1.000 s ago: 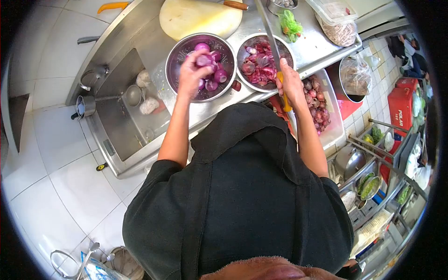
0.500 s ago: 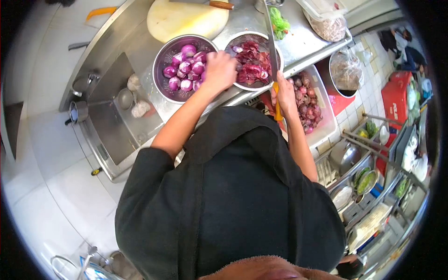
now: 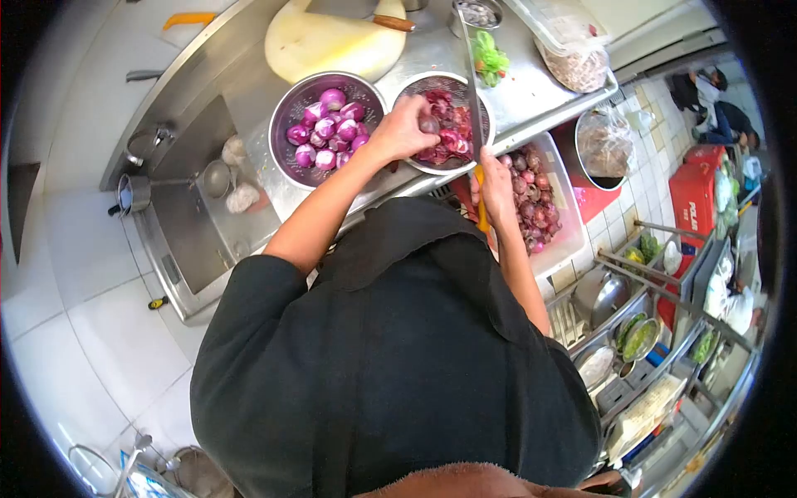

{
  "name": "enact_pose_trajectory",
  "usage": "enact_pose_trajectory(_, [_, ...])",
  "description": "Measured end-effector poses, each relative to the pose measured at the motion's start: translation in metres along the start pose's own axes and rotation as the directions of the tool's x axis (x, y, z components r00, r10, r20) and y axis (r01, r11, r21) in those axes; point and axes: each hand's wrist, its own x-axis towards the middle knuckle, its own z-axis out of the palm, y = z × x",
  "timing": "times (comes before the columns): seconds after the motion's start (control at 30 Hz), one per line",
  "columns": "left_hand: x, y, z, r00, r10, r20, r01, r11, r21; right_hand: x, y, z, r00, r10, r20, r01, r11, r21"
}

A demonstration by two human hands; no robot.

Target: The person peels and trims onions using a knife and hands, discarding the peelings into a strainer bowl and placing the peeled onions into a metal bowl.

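Note:
My left hand (image 3: 401, 131) is closed on a dark red onion (image 3: 428, 124) over the right-hand colander (image 3: 407, 93), which holds loose purple onion skins (image 3: 452, 143). Wrapped around a yellow handle, my right hand (image 3: 497, 192) grips a knife (image 3: 474, 100) whose long blade points away from me across that colander's right side. To the left stands another metal colander (image 3: 282, 141) with several peeled purple onions (image 3: 332, 131). Below my right hand, unpeeled onions (image 3: 535, 195) fill a white plastic bin (image 3: 567, 236).
A round cutting board (image 3: 332, 50) with a wooden-handled knife (image 3: 393, 23) lies behind the colanders. At left is a steel sink (image 3: 187, 241) with a ladle (image 3: 217, 178). Green leaves (image 3: 490, 60) and a clear plastic tub (image 3: 577, 62) sit at right; a bag-lined bin (image 3: 602, 145) stands beyond.
My left hand has moved right from the peeled onions to the skins colander and now shows a dark onion in its fingers. The knife stays in my right hand.

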Motion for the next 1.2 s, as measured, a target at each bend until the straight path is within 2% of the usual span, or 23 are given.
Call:
enact_pose_trajectory(0.03, [0.001, -0.006, 0.004, 0.997, -0.075, -0.027, 0.068, 0.975, -0.212, 0.001, -0.001, 0.002, 0.999, -0.027, 0.017, 0.028, 1.0, -0.006])
enact_pose_trajectory(0.07, [0.006, -0.029, 0.016, 0.984, -0.179, 0.025, 0.168, 0.858, -0.485, 0.001, -0.005, 0.006, 1.0, -0.014, 0.008, 0.014, 1.0, 0.004])
enact_pose_trajectory(0.1, [0.004, -0.018, 0.009, 0.959, -0.281, 0.043, 0.267, 0.837, -0.477, -0.001, -0.011, 0.01, 1.0, -0.017, 0.02, 0.017, 1.0, -0.011])
enact_pose_trajectory(0.17, [0.0, -0.01, 0.002, 0.932, -0.32, 0.168, 0.334, 0.586, -0.738, -0.009, -0.032, 0.02, 0.999, -0.039, 0.004, 0.04, 0.991, -0.128])
enact_pose_trajectory(0.27, [-0.006, -0.001, -0.007, 0.907, -0.361, 0.219, 0.383, 0.486, -0.785, -0.003, -0.025, 0.028, 0.98, -0.178, 0.085, 0.184, 0.98, -0.072])
enact_pose_trajectory(0.37, [-0.009, -0.009, -0.011, 0.942, -0.265, 0.208, 0.267, 0.213, -0.94, 0.0, -0.02, 0.03, 0.975, -0.208, 0.082, 0.222, 0.948, -0.227])
enact_pose_trajectory(0.4, [-0.007, -0.01, -0.017, 0.953, -0.189, 0.236, 0.261, 0.117, -0.958, -0.002, -0.022, 0.031, 0.974, -0.212, 0.084, 0.227, 0.939, -0.257])
enact_pose_trajectory(0.5, [-0.014, -0.002, -0.023, 0.974, -0.183, 0.137, 0.183, 0.271, -0.945, -0.002, -0.017, 0.034, 0.951, -0.297, 0.087, 0.306, 0.868, -0.391])
enact_pose_trajectory(0.63, [-0.014, -0.001, -0.019, 0.97, -0.244, 0.016, 0.104, 0.354, -0.929, -0.012, -0.026, 0.035, 0.966, -0.246, 0.075, 0.25, 0.829, -0.5])
enact_pose_trajectory(0.7, [-0.014, 0.0, -0.018, 0.966, -0.257, 0.001, 0.096, 0.359, -0.928, -0.016, -0.028, 0.036, 0.974, -0.215, 0.076, 0.223, 0.83, -0.511])
enact_pose_trajectory(0.73, [-0.014, 0.001, -0.017, 0.964, -0.265, -0.009, 0.091, 0.362, -0.928, -0.017, -0.025, 0.038, 0.957, -0.281, 0.067, 0.274, 0.809, -0.52])
enact_pose_trajectory(0.77, [-0.014, 0.001, -0.017, 0.962, -0.274, -0.018, 0.087, 0.365, -0.927, -0.018, -0.025, 0.038, 0.959, -0.275, 0.062, 0.266, 0.807, -0.528])
enact_pose_trajectory(0.87, [-0.013, 0.001, -0.012, 0.95, -0.283, -0.136, 0.0, 0.432, -0.902, -0.019, -0.023, 0.039, 0.963, -0.264, 0.054, 0.251, 0.806, -0.536])
enact_pose_trajectory(1.2, [-0.013, 0.0, -0.009, 0.947, -0.286, -0.145, -0.003, 0.445, -0.896, -0.018, -0.014, 0.04, 0.965, -0.256, 0.053, 0.245, 0.818, -0.52])
